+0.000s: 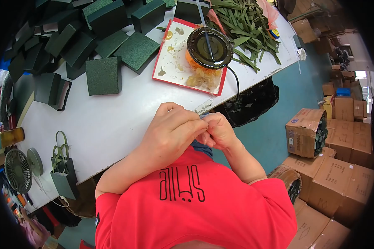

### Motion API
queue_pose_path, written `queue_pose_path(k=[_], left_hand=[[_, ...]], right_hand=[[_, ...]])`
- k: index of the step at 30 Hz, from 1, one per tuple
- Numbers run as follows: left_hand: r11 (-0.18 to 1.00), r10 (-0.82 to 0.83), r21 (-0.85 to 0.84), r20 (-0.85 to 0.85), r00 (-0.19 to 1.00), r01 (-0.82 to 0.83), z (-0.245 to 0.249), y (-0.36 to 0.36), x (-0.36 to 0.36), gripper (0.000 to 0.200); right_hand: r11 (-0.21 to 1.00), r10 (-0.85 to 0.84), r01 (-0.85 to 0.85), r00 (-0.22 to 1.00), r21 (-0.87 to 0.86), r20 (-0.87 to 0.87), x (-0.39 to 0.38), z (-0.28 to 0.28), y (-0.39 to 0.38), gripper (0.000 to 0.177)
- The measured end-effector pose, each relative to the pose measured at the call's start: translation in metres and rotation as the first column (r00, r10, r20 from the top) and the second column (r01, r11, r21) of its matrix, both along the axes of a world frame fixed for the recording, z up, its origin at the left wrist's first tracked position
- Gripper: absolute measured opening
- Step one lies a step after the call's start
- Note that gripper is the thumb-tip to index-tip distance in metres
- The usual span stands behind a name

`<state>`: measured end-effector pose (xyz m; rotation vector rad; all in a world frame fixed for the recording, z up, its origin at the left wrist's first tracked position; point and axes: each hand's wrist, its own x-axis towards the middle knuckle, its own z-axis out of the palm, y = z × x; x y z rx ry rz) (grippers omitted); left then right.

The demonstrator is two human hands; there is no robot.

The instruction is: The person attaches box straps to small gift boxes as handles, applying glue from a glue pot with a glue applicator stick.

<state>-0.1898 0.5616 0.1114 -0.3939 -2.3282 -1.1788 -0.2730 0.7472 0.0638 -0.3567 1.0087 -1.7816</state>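
Both my hands meet in front of my chest at the table's near edge. My left hand (166, 130) is closed, its fingertips pressed against my right hand. My right hand (219, 132) is curled closed with its fingers bent inward. Whatever lies between the fingers, if anything, is hidden. Just beyond them is the white table (112, 128). Farther off, a round black-rimmed pot (220, 43) of dark liquid with a brush (210, 45) in it stands on a stained, red-edged white tray (164, 72). A dark green box (104, 76) lies to the left of the tray.
Many green boxes (77, 45) are piled at the far left. A heap of green ribbon strips (245, 27) lies at the far right. A small green bag (64, 178) and a fan (18, 170) are on the left. Cardboard cartons (332, 178) fill the right floor.
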Motion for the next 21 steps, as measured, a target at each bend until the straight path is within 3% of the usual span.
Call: queue_pose_path(k=[9, 12, 14, 15, 16, 17, 19, 21], left_hand=[[0.994, 0.071, -0.086, -0.032, 0.997, -0.074, 0.002, 0.001, -0.002, 0.022], [0.987, 0.161, -0.009, -0.059, 0.985, -0.162, 0.001, 0.003, -0.006, 0.017], [0.993, 0.1, 0.06, 0.012, 0.995, -0.101, 0.0, 0.0, -0.004, 0.017], [0.993, 0.067, 0.097, 0.045, 0.997, -0.071, -0.001, -0.001, -0.002, 0.016], [0.998, -0.014, 0.057, 0.1, 0.995, 0.009, -0.002, -0.002, 0.0, 0.016], [0.996, -0.092, 0.021, 0.157, 0.983, 0.09, -0.003, -0.002, 0.003, 0.017], [0.966, -0.248, -0.017, 0.247, 0.937, 0.26, -0.007, 0.0, 0.004, 0.017], [0.906, -0.396, -0.022, 0.308, 0.865, 0.422, -0.013, 0.004, 0.003, 0.017]], right_hand=[[0.991, -0.014, 0.033, 0.989, 0.129, -0.144, 0.002, -0.001, -0.001, 0.047], [0.991, -0.045, 0.071, 0.974, 0.114, -0.223, -0.001, 0.002, 0.001, 0.047], [0.987, -0.108, 0.143, 0.937, 0.08, -0.332, -0.015, 0.004, 0.013, 0.046], [0.94, -0.232, 0.307, 0.894, 0.149, -0.384, -0.022, 0.009, 0.018, 0.045], [0.899, -0.364, 0.426, 0.854, 0.097, -0.372, -0.034, 0.015, 0.021, 0.039], [0.768, -0.497, 0.61, 0.761, 0.198, -0.416, -0.045, 0.021, 0.025, 0.03], [0.574, -0.506, 0.802, 0.505, 0.165, -0.699, -0.073, 0.019, 0.037, 0.02], [0.478, -0.394, 0.866, 0.364, 0.15, -0.844, -0.098, 0.019, 0.048, 0.018]])
